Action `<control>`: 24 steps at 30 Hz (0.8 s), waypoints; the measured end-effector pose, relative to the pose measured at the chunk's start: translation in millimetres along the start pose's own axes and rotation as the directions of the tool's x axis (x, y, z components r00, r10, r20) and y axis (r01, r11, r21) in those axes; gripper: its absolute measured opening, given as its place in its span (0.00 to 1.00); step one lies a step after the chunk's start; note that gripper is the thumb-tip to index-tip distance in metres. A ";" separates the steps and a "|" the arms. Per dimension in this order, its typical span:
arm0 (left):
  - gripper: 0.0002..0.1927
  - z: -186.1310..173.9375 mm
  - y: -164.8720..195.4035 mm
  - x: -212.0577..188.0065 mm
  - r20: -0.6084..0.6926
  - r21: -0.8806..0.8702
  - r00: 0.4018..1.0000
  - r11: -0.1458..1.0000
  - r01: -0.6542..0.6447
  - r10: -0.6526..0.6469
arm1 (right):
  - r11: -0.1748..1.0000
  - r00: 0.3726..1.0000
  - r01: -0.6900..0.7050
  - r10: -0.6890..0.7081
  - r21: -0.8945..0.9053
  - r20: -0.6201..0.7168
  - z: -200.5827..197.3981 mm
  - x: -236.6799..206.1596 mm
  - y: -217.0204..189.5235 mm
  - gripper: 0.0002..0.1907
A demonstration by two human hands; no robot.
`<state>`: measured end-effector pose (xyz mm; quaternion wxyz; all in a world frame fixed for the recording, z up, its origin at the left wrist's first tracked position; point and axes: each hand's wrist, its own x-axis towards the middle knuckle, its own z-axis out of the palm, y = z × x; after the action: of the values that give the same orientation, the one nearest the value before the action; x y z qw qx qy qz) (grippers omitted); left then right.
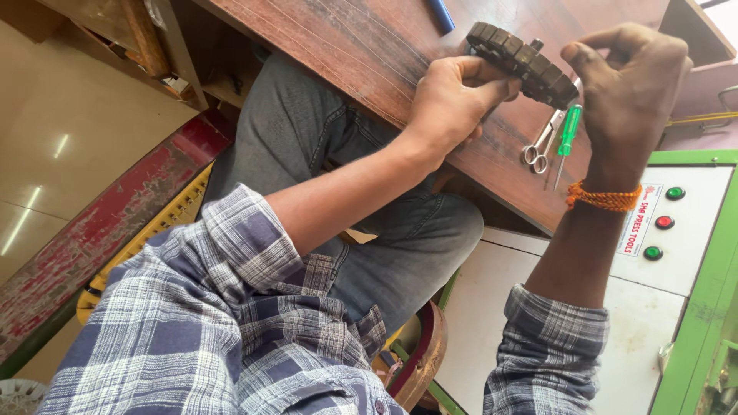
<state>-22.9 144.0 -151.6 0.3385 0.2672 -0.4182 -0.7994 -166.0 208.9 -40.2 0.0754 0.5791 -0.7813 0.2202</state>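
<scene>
A dark, ring-shaped toothed metal core (524, 61) is held over a reddish-brown wooden table (361, 46). My left hand (453, 100) grips its near edge with thumb and fingers. My right hand (626, 84) is at its right end, fingers curled and pinched close to it; an orange thread band circles that wrist. Under the core on the table lie small steel scissors (540, 146) and a green-handled screwdriver (567, 137). Whether the right fingers pinch a wire I cannot tell.
A blue pen-like object (441, 14) lies at the table's far side. To the right stands a white and green machine panel (676, 230) with green and red round buttons. My knees in grey jeans are under the table. A red bench (115, 223) and yellow grid lie left.
</scene>
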 end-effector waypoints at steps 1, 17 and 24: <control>0.06 -0.7 4.5 -4.4 -0.012 0.039 1.000 0.999 -0.002 0.003 | 0.999 1.000 -0.025 0.025 -0.030 -0.002 -1.1 -1.2 4.4 0.05; 0.29 -28.9 37.7 73.0 0.815 0.182 0.164 0.024 -0.983 0.555 | 0.709 0.914 -0.332 0.405 0.622 0.027 -61.5 -64.0 4.9 0.05; 0.32 -18.3 56.4 74.1 0.843 0.241 0.256 0.093 -0.966 0.472 | 0.874 0.944 -0.329 0.305 0.359 0.124 -39.4 -85.2 -49.1 0.02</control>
<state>-38.5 54.6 -123.7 0.4185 -0.1406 -0.8564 -0.2677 -98.3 288.7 -24.2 -0.0983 0.4537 -0.8110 0.3561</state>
